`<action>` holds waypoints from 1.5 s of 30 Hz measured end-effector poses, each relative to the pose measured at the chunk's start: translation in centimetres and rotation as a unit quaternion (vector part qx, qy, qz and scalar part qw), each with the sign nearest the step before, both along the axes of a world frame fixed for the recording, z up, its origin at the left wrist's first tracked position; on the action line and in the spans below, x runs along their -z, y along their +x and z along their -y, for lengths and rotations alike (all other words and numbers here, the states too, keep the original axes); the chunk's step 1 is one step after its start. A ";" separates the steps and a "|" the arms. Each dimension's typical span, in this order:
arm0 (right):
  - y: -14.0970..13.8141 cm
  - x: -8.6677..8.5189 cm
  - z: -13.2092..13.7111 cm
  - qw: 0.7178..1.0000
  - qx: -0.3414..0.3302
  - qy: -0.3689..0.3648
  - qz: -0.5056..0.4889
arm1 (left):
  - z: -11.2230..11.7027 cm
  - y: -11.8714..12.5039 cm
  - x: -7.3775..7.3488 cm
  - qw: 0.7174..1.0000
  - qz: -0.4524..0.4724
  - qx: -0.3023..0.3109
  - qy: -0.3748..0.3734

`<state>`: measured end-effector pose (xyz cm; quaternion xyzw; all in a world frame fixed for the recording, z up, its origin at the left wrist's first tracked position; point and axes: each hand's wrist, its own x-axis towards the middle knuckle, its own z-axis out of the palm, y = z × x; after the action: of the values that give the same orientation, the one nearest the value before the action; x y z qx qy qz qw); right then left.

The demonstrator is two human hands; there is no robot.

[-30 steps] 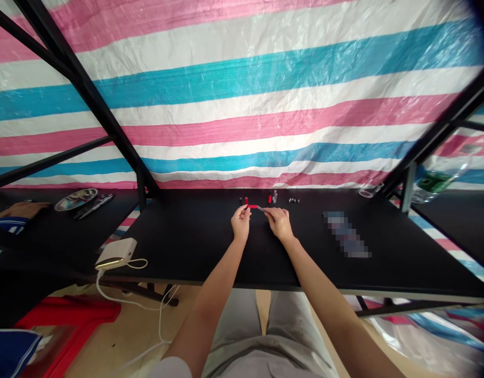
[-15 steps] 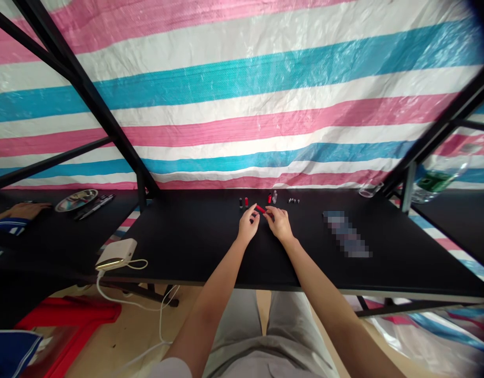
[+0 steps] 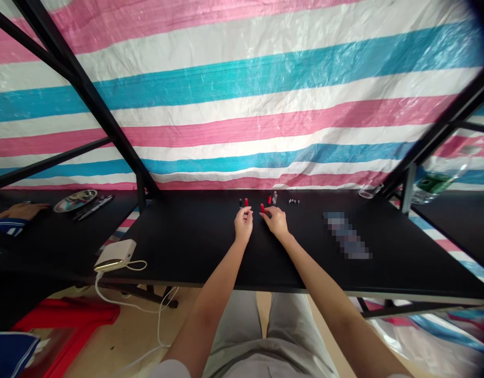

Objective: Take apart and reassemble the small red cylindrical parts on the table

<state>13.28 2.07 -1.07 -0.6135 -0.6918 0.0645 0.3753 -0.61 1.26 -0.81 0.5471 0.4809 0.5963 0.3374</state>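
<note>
Both of my hands rest far out on the black table. My right hand pinches a small red tube and holds it upright on the tabletop. My left hand is loosely curled, its fingertips just below a small red piece and a small black piece that stand side by side. I cannot make out anything in the left fingers. Further right stand another red piece, a clear piece and a few tiny dark bits.
A blurred flat object lies to the right. A white power bank with a cable sits at the table's left front corner. On the neighbouring table are a metal dish, pens and another person's hand. A striped tarp hangs behind.
The red tube was held level between both hands, then passed to my right hand alone and stood upright. My left hand let go and drew back left.
</note>
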 end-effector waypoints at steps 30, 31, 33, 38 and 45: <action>-4.2 -1.3 -4.5 0.986 0.036 -0.154 0.050 | -0.8 -0.7 -0.5 0.984 0.141 -0.092 -0.064; -4.0 -1.4 -4.3 0.987 0.036 -0.148 0.048 | -0.7 -0.7 -0.4 0.985 0.130 -0.091 -0.062; -3.1 -1.4 -3.5 0.990 0.038 -0.131 0.033 | -0.6 -0.6 -0.4 0.991 0.089 -0.087 -0.049; 0.1 -0.8 -1.0 0.992 0.073 -0.036 -0.099 | 0.3 0.6 -1.1 0.994 -0.100 -0.017 0.050; 2.6 0.0 0.2 0.955 0.148 0.030 -0.253 | -1.5 4.5 -2.4 0.964 -0.247 0.083 0.045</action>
<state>15.92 1.88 -1.06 -0.6611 -0.4769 0.1402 0.5620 3.85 2.71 1.57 0.7299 0.4748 0.4335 0.2322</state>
